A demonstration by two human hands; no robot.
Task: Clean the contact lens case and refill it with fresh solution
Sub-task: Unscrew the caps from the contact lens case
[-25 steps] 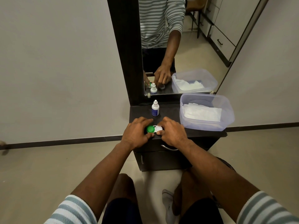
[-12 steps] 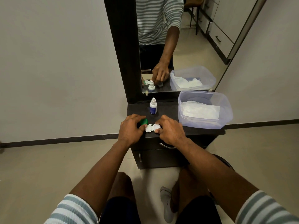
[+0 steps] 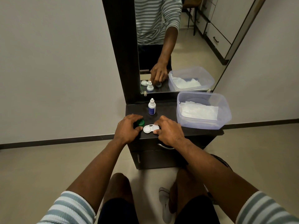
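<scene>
Head view, and off to the left my left hand [image 3: 127, 128] sits on the dark cabinet top [image 3: 163, 110], fingers curled down over the green cap [image 3: 140, 122], which is off the case and lies on the surface just left of it. The cap peeks out between thumb and forefinger, so I've got it pinched. Next along, the white contact lens case [image 3: 149, 128] lies flat near the front edge, its left well uncovered and facing up. Just behind it, toward the mirror [image 3: 186, 46], the small solution bottle [image 3: 152, 108] stands upright with its white tip on, well clear of both hands. Moving right, my right hand [image 3: 169, 130] is clamped down on the right end of the case, thumb tip against the near rim, fingers arched over the far side; whatever caps that right well is hidden under my fingers. Farther right, the clear plastic tub [image 3: 224, 113] stands at the cabinet's right edge with white tissues [image 3: 199, 111] lying in it.
</scene>
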